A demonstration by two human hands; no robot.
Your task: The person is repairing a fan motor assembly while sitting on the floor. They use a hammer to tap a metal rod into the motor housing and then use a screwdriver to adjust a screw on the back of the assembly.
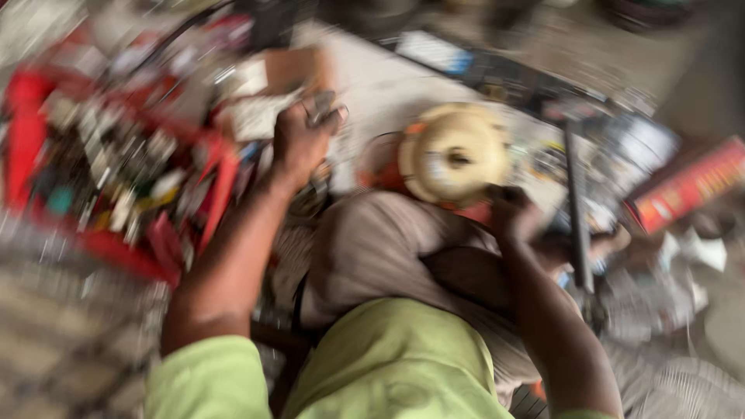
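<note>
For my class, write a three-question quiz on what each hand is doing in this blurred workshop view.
1. True or false: the left hand is raised beside the red toolbox, closed on a small grey object.
2. Which hand touches the round cream-coloured part?
A. left
B. right
C. neither
3. Fill in: the person's shirt is light ____.

Key
1. True, though blur hides what the object is.
2. B: the right hand grips its lower edge.
3. green
</note>
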